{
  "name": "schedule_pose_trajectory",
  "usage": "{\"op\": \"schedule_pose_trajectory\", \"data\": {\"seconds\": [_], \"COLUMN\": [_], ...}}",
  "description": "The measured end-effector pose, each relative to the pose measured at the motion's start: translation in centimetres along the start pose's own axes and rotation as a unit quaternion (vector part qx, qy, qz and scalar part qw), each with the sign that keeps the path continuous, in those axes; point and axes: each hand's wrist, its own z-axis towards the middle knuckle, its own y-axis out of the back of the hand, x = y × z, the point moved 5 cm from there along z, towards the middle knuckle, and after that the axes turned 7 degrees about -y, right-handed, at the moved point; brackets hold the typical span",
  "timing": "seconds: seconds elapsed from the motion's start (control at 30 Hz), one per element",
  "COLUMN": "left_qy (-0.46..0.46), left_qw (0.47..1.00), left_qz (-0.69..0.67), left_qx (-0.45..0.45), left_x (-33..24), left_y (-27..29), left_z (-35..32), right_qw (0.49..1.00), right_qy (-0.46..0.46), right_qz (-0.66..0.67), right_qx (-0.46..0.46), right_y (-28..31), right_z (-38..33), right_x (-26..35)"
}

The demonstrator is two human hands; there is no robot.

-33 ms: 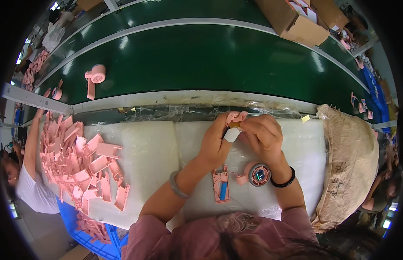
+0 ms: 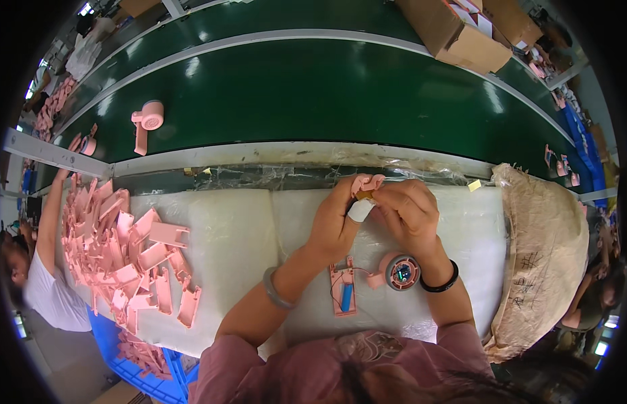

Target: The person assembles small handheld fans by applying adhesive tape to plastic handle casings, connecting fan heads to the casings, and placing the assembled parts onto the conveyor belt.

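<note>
Well to the left of the grip, loose pink shells lie in an overlapping heap above a blue crate; a knock from a forearm could start a slide, since they are stacked at odd angles. At the grip itself, the left hand, its thumb wrapped in white tape, is closed around a small pink piece. Something yellowish shows at its near side, too small to identify. If the tape slides on the smooth plastic, the piece could twist or drop. Below the grip, an open pink case holds a blue battery; its thin wire runs to a round fan head, and a dragging wrist might strain that joint. At the piece's right side, the right hand has bent fingers touching or nearly touching it; whether they pinch anything I cannot tell. Uneven pressure there could crack a thin edge.
</note>
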Motion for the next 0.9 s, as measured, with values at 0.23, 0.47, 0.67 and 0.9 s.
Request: {"op": "schedule_pose_trajectory", "data": {"seconds": [0.23,0.47,0.67,0.9], "left_qy": [0.017,-0.096,0.046,0.108], "left_qw": [0.999,0.994,0.994,0.983], "left_qz": [-0.010,0.043,0.067,0.124], "left_qx": [-0.025,-0.041,-0.067,-0.079], "left_x": [-0.3,0.3,2.1,2.8], "left_y": [0.3,-0.3,1.9,1.2], "left_z": [-0.1,0.3,-0.5,-0.7], "right_qw": [1.000,0.999,0.994,0.994], "right_qy": [0.008,0.003,0.071,0.067], "right_qz": [-0.002,-0.054,-0.080,-0.063], "right_qx": [-0.001,-0.005,-0.004,-0.059], "right_y": [-0.4,-0.2,-0.2,0.5], "right_z": [0.0,-1.1,-0.6,-0.9], "right_x": [0.4,-0.6,0.7,0.6]}}
